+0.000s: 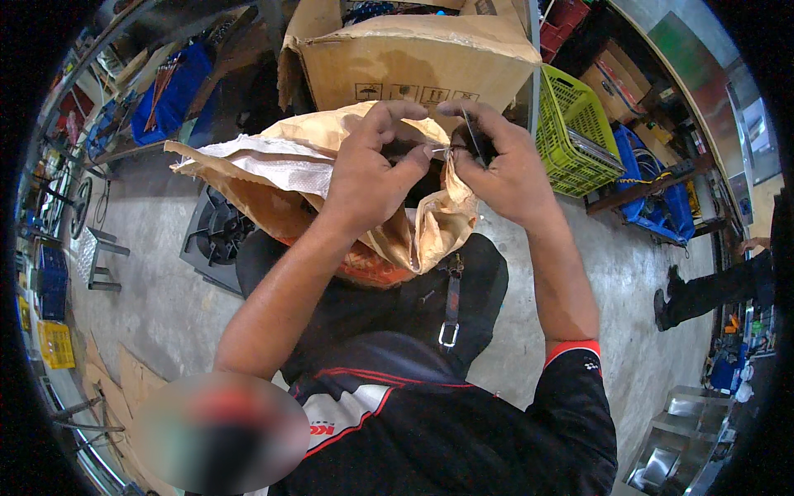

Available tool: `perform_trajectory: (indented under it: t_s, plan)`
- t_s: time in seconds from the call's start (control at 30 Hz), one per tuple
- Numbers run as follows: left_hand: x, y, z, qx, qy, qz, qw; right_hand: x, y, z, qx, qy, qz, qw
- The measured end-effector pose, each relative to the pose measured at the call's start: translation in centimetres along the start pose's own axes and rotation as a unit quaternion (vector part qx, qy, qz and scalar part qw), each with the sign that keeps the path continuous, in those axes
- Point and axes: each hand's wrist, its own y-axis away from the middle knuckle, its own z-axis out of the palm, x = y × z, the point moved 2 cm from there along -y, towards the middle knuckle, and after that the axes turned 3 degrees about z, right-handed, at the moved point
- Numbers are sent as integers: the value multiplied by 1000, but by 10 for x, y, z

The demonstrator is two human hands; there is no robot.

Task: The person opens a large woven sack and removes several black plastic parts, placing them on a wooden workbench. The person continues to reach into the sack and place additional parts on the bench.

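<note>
A brown paper sack (277, 195) with a white woven lining (277, 165) lies across my lap, its mouth gaping at the left and its right end gathered and crumpled. My left hand (376, 169) is over the sack, thumb and fingers curled in a pinch on a thin white thread (440, 150). This thread runs to the gathered sack edge by my right hand (503, 169). My right hand is closed beside that edge, with a slim, dark, blade-like tool (474, 136) between its fingers. The fingers partly hide the tool, so its exact kind does not show.
Just beyond the sack stands an open cardboard box (413, 70). A yellow-green plastic crate (575, 132) and a blue bin (657, 194) are at the right. A black moulded base (217, 231) rests on the floor at left, near a metal step stool (99, 252). Another person's legs (711, 289) show at far right.
</note>
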Motion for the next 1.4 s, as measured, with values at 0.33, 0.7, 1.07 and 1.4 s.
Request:
perform_trajectory:
  t_s: [0.33,0.7,1.07,1.4]
  plan:
    - [7,-11,-3,-60,-150,93,982,3,3,14,58,-44,-21,997]
    - [-1,-18,-7,-86,-227,188,952,11,5,25,64,-216,53,973]
    - [-3,-16,-3,-40,-214,220,951,15,1,26,110,-182,-5,977]
    - [-2,-16,-9,-93,-317,291,898,11,2,26,86,-207,39,974]
